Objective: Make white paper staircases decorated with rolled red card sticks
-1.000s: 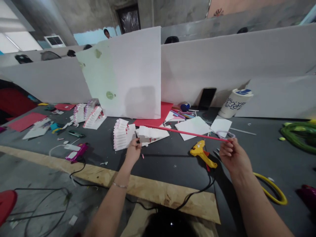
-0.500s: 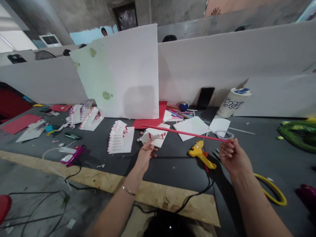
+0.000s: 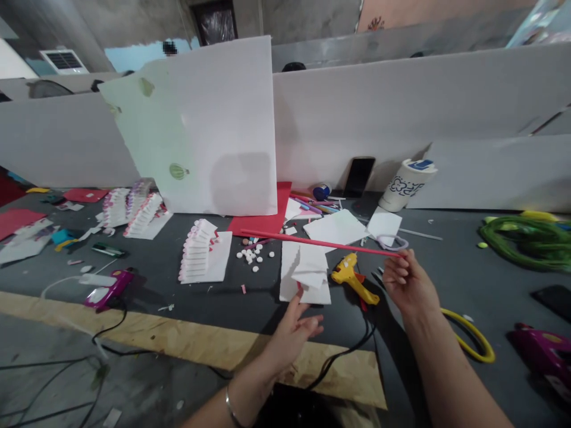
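Note:
Pinched in my right hand (image 3: 408, 282) is one end of a long thin red stick (image 3: 319, 242), which reaches out to the left above the table. My left hand (image 3: 297, 330) has its fingers apart, the fingertips at the front edge of a small white paper model (image 3: 310, 267) on a white card base (image 3: 289, 291); whether they touch it I cannot tell. A yellow glue gun (image 3: 354, 279) lies between the model and my right hand. Several small white round pieces (image 3: 252, 255) are scattered left of the model.
Left stand white stepped paper pieces (image 3: 196, 252) on a card and a purple device (image 3: 109, 289) with a cord. A white board (image 3: 232, 125) stands behind, with a phone (image 3: 359, 176) and a white tumbler (image 3: 408, 185) to its right. Green cord (image 3: 513, 244) and a yellow ring (image 3: 484, 351) lie right.
The white paper model has shifted right and nearer, beside the glue gun, with my left hand following it. The white round pieces now show. My right hand still holds the red stick.

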A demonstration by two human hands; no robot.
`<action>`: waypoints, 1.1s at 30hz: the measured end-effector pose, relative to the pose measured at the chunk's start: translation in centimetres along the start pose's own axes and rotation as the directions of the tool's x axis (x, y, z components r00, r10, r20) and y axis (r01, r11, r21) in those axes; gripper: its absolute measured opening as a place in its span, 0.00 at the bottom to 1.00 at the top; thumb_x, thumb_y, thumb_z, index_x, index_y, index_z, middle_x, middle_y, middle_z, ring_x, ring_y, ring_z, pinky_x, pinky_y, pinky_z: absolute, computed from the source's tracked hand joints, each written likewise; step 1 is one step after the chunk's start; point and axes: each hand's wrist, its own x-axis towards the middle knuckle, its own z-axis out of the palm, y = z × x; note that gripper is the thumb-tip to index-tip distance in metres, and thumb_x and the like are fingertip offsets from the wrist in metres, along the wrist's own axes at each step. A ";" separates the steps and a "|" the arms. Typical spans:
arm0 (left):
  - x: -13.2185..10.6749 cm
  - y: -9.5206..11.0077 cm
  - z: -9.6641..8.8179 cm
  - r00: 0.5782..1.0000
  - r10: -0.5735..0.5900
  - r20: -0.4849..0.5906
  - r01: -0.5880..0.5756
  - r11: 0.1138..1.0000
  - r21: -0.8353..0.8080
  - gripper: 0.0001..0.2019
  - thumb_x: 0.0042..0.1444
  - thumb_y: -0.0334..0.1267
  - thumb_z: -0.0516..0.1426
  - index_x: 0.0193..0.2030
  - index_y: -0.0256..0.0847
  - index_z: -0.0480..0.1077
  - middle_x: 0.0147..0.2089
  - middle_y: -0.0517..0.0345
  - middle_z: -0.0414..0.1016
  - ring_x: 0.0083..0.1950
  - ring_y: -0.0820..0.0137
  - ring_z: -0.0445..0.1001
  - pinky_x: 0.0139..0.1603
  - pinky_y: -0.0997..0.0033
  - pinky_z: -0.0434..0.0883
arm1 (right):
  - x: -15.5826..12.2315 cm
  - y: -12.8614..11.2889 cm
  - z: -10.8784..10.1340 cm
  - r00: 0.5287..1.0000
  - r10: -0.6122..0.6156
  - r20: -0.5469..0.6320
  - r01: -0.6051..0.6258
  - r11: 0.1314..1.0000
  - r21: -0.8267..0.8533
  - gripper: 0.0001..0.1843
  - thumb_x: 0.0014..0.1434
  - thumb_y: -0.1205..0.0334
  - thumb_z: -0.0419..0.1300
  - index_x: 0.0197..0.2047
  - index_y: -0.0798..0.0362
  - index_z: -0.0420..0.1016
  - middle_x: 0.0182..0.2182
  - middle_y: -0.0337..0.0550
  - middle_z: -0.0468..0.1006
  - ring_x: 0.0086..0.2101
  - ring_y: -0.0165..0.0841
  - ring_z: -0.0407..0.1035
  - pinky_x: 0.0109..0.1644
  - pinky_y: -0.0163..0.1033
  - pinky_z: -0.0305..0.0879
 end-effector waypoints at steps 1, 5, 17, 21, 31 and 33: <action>-0.1 0.3 -0.4 0.999 -0.032 0.041 0.031 0.999 0.026 0.43 0.51 0.49 0.65 0.70 0.49 0.51 0.67 0.38 0.58 0.55 0.60 0.74 0.53 0.62 0.72 | 0.0 0.0 0.0 1.000 0.000 0.003 0.000 1.000 -0.003 0.20 0.38 0.61 0.77 0.27 0.53 0.69 0.16 0.24 0.61 0.14 0.16 0.53 0.12 0.17 0.54; -0.8 1.9 -2.3 0.975 -0.168 0.146 0.128 0.960 0.249 0.31 0.53 0.51 0.62 0.62 0.43 0.63 0.51 0.44 0.73 0.40 0.66 0.79 0.37 0.68 0.75 | -0.1 -0.1 -0.1 0.999 -0.014 0.030 0.015 1.000 -0.025 0.18 0.42 0.60 0.76 0.28 0.52 0.69 0.17 0.25 0.61 0.15 0.16 0.52 0.12 0.17 0.54; 8.0 8.2 -8.2 0.833 0.446 0.328 -0.236 -0.249 0.939 0.21 0.58 0.33 0.55 0.59 0.43 0.69 0.65 0.45 0.66 0.69 0.51 0.57 0.68 0.40 0.53 | 0.2 0.3 -0.9 0.997 0.026 0.078 -0.020 0.997 -0.072 0.14 0.49 0.58 0.72 0.29 0.51 0.70 0.18 0.26 0.59 0.15 0.18 0.50 0.13 0.19 0.53; 10.7 8.2 -10.1 0.826 0.514 0.231 -0.097 -0.274 0.957 0.23 0.60 0.39 0.54 0.61 0.34 0.66 0.66 0.34 0.63 0.69 0.48 0.58 0.65 0.41 0.59 | 0.3 0.3 -0.8 0.998 0.043 0.043 -0.042 0.999 -0.011 0.15 0.46 0.60 0.73 0.29 0.52 0.70 0.18 0.26 0.60 0.15 0.16 0.51 0.13 0.17 0.54; 10.4 8.8 -11.4 0.661 0.749 0.029 -0.047 0.002 0.999 0.23 0.60 0.44 0.52 0.59 0.34 0.63 0.63 0.32 0.62 0.67 0.48 0.59 0.66 0.41 0.56 | 0.3 0.5 -0.8 0.999 0.046 0.015 -0.047 0.999 0.025 0.17 0.43 0.63 0.75 0.29 0.52 0.70 0.18 0.25 0.62 0.15 0.15 0.52 0.13 0.16 0.54; 10.9 8.6 -11.5 0.697 0.716 -0.017 -0.075 0.097 0.992 0.24 0.60 0.44 0.53 0.59 0.31 0.61 0.64 0.29 0.59 0.68 0.48 0.58 0.65 0.42 0.58 | 0.3 0.5 -0.7 0.999 0.045 0.029 -0.045 0.999 -0.003 0.16 0.44 0.61 0.75 0.29 0.52 0.70 0.18 0.26 0.62 0.15 0.16 0.53 0.13 0.17 0.53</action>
